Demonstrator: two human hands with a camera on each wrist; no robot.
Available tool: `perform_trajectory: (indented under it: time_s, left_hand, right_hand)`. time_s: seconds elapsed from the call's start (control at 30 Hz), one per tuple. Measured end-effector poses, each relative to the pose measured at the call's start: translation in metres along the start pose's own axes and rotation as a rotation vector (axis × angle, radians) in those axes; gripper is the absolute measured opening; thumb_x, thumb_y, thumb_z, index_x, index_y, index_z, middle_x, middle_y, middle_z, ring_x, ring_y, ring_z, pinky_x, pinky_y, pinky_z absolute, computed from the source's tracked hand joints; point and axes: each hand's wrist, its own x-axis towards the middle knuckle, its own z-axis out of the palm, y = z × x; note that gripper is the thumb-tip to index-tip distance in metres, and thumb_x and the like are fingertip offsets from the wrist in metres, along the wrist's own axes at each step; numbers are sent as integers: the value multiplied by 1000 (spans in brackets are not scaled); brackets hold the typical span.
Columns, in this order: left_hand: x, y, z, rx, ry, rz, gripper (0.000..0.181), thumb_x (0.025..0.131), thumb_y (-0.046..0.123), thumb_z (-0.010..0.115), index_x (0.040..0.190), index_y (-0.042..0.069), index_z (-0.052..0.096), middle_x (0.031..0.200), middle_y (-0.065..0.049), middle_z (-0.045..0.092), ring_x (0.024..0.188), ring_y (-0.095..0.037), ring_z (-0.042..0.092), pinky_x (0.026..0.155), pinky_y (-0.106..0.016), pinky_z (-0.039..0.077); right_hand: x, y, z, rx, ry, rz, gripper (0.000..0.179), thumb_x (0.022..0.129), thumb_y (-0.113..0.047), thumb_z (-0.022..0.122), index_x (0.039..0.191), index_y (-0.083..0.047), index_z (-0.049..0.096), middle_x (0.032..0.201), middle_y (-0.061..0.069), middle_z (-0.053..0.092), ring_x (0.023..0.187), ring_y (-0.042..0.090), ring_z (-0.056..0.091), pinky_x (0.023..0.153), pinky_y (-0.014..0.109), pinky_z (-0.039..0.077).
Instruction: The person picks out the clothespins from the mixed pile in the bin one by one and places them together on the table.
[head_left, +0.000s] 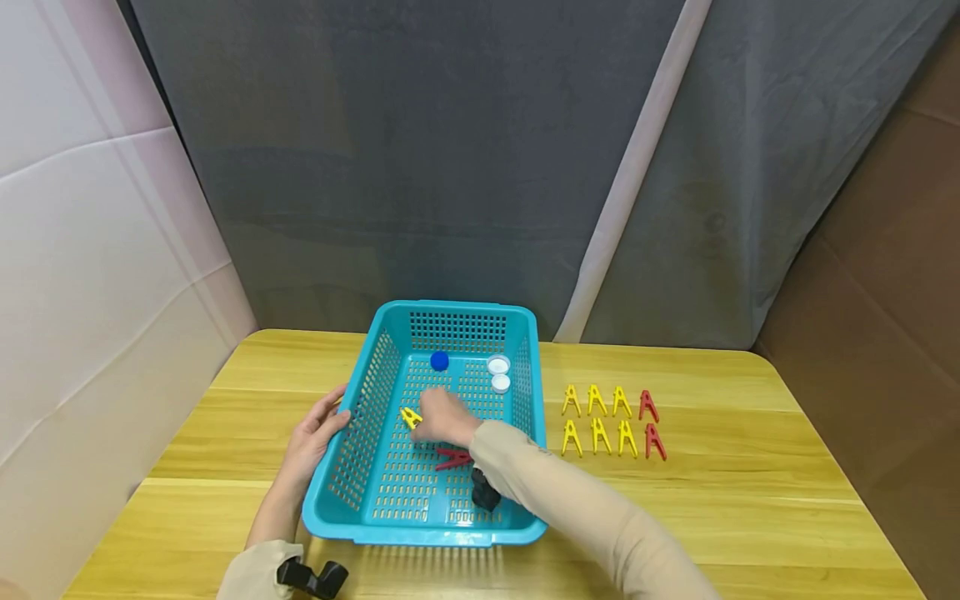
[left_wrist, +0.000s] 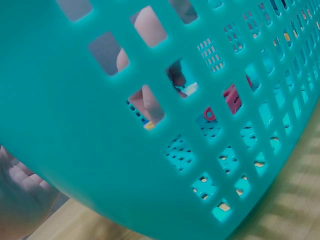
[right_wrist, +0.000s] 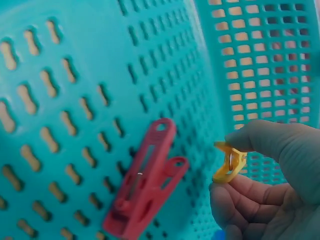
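A turquoise plastic basket [head_left: 420, 537] with slotted walls stands on the table. My left hand [head_left: 311, 437] grips its left rim; in the left wrist view the basket wall hides much of that hand [left_wrist: 22, 200]. Inside the basket, my right hand [head_left: 446, 417] pinches a yellow clothespin [right_wrist: 231, 162] between thumb and fingers. A red clothespin [right_wrist: 145, 185] lies on the basket floor near that hand. Farther back in the basket are a blue bottle cap [head_left: 439, 361] and two round white caps, one of them [head_left: 500, 383] nearer me.
Right of the basket, two rows of clothespins lie on the wooden table [head_left: 735, 467]: several yellow ones [head_left: 599, 435] and two red ones, the nearer [head_left: 655, 442] at the row's right end. A grey curtain [head_left: 420, 167] hangs behind the table.
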Motion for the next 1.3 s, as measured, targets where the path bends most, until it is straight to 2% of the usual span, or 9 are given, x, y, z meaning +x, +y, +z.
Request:
perform_trajectory:
  time_s: [0.37, 0.57, 0.67, 0.8, 1.03, 1.3]
  left_hand:
    - [0, 0, 1, 5, 4, 4, 53, 98, 18, 50, 144, 1, 31, 100, 24, 55, 92, 3, 57, 77, -19, 51]
    - [0, 1, 1, 18, 9, -17, 52, 99, 20, 48, 145, 5, 31, 109, 16, 52, 94, 4, 56, 79, -19, 50]
    - [0, 1, 1, 16, 8, -22, 52, 99, 21, 47, 145, 6, 30, 110, 16, 52, 95, 4, 56, 80, -19, 50]
    - [-1, 1, 0, -2, 2, -24, 53, 99, 20, 48, 146, 5, 29, 104, 23, 54, 95, 4, 56, 80, -19, 50]
    - [0, -1, 0, -2, -1, -21, 52, 99, 20, 48, 145, 4, 30, 102, 24, 54, 94, 3, 56, 79, -19, 50]
    - [0, -1, 0, -1, 1, -18, 53, 99, 20, 48, 145, 3, 29, 101, 26, 54, 94, 4, 55, 78, -18, 50]
  right_hand:
    - [-6, -4, -28, 2, 91, -18, 52, 74, -17, 77, 51, -16, 30, 47, -8, 19, 41, 4, 18, 37, 16, 21]
    - [-13, -1, -47, 53, 135, -35, 52, 74, -17, 76, 53, -16, 28, 49, -7, 16, 44, 6, 14, 39, 17, 17]
    - [-19, 2, -56, 104, 154, -35, 48, 75, -16, 75, 55, -14, 32, 51, -6, 18, 44, 6, 18, 41, 18, 19]
    - [-28, 7, -69, 144, 165, -46, 40, 78, -16, 73, 61, -10, 37, 54, -5, 23, 44, 8, 25, 43, 20, 22]
    - [-45, 19, -85, 139, 234, -57, 21, 77, -17, 73, 72, -6, 55, 56, -4, 42, 45, 8, 36, 43, 19, 29]
    - [-68, 35, -104, 172, 299, -59, 16, 77, -14, 69, 80, -1, 60, 55, -2, 43, 45, 10, 37, 44, 20, 29]
